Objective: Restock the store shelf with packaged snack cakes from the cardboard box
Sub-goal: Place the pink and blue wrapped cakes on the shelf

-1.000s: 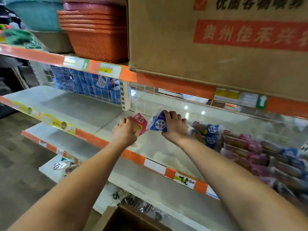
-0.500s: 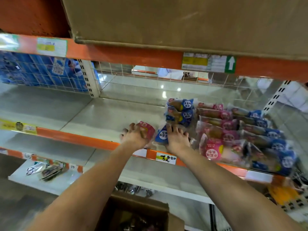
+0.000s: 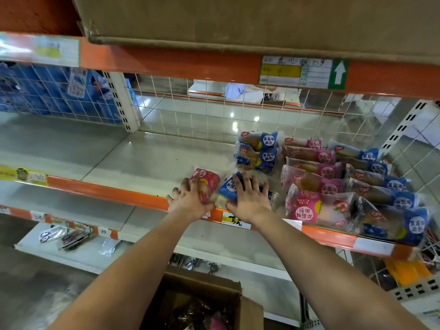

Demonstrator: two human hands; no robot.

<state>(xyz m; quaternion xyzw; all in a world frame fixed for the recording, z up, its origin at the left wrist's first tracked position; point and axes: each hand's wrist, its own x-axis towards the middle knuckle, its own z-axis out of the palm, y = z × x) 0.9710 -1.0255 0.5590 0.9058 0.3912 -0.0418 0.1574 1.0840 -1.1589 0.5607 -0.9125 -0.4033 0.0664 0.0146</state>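
Observation:
A pink snack cake packet (image 3: 207,179) lies on the grey shelf (image 3: 147,160) near its orange front edge, and my left hand (image 3: 190,198) rests on it with fingers spread. Right beside it lies a blue snack cake packet (image 3: 227,186), which my right hand (image 3: 250,198) presses with flat, spread fingers. To the right are rows of several pink and blue packets (image 3: 333,184). The open cardboard box (image 3: 204,282) stands below my arms, with dark wrapped packets dimly visible inside.
A large cardboard box (image 3: 262,22) sits on the shelf above, close over my hands. A wire mesh back (image 3: 204,115) closes the shelf behind. The shelf's left part is bare. Lower shelves hold small hanging items (image 3: 64,236).
Both hands came down from holding the two packets in the air to laying them on the shelf front. Fingers have spread flat on the packets. The view swung right.

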